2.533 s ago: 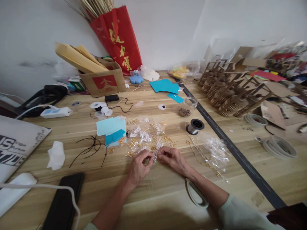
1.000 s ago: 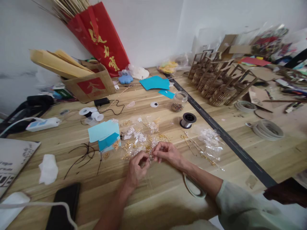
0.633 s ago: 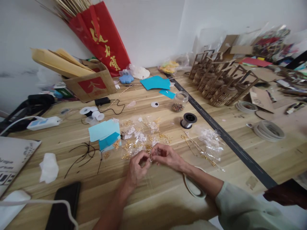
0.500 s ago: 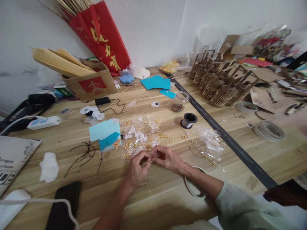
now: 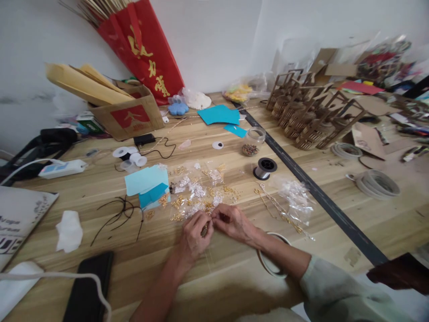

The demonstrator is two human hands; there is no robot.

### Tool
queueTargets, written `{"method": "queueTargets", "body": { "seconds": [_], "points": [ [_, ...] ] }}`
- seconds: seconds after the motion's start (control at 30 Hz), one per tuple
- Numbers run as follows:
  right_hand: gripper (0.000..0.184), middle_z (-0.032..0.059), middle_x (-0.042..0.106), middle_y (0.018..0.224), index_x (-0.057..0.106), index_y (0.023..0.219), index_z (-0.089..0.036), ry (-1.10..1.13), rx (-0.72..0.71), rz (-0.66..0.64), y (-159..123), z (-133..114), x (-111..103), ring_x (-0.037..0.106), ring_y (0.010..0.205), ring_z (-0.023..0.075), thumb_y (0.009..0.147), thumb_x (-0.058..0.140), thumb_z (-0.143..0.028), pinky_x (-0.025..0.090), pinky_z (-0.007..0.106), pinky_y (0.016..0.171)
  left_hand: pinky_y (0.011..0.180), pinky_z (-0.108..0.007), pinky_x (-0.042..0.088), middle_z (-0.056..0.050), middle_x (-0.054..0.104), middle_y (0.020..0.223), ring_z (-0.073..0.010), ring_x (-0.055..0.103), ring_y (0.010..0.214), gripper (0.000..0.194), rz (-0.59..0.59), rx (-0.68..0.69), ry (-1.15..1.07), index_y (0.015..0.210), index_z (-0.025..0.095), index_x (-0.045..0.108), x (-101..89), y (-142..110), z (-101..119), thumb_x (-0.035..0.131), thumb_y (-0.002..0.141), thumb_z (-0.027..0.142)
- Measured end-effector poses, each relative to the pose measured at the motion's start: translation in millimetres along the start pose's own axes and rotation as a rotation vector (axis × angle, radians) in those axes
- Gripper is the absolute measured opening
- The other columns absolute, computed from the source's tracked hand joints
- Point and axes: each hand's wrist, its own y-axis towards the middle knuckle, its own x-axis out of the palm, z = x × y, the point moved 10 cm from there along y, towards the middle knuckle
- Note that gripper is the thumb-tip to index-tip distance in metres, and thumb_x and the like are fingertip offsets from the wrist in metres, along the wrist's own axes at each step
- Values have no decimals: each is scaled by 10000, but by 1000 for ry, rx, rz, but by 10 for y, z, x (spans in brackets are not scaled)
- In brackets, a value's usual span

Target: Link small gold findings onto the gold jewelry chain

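My left hand (image 5: 196,232) is closed in a pinch in front of the scattered beads. My right hand (image 5: 231,221) is closed too, its fingertips meeting those of the left. Whatever sits between the fingertips is too small and hidden to name. Just beyond both hands lie several small plastic bags with gold and silver beads (image 5: 197,190). Faint pale lines, perhaps clear thread, run on the table below my left hand. A ring-shaped roll (image 5: 273,269) lies under my right forearm. Gold and silver chains (image 5: 279,212) rest to the right, beside crumpled clear bags (image 5: 296,199).
A wire spool (image 5: 265,168) and a glass jar (image 5: 253,141) of beads stand beyond the chains. Blue paper sheets (image 5: 147,179) and black cords (image 5: 120,214) lie left, with a phone (image 5: 89,286) nearer. Several wooden lantern-like frames (image 5: 311,116) stand at the back right.
The view swung right, then steadied. A small ring-like silver piece showed at my fingertips earlier; now it is hidden. My left hand has turned and its fingers have curled in more.
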Motion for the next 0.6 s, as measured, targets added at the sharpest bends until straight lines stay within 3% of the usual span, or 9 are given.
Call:
{"method": "queueTargets", "body": {
  "seconds": [0.27, 0.6],
  "points": [
    [70, -18, 561, 629, 603, 751, -143, -63, -28, 42, 3, -38, -12, 472, 541, 87, 783, 548, -111, 362, 185, 518, 591, -229, 485, -30, 633, 682, -134, 602, 611, 165, 19, 2, 60, 722, 176, 537, -23, 9, 26, 478, 824, 61],
    [89, -18, 540, 626, 572, 739, -149, -111, -27, 26, 13, -74, -15, 456, 544, 89, 811, 521, -136, 340, 192, 520, 613, -215, 521, -13, 684, 705, -129, 646, 638, 93, 22, -355, -236, 760, 179, 606, 30, -26, -297, 530, 785, 132]
  ]
}}
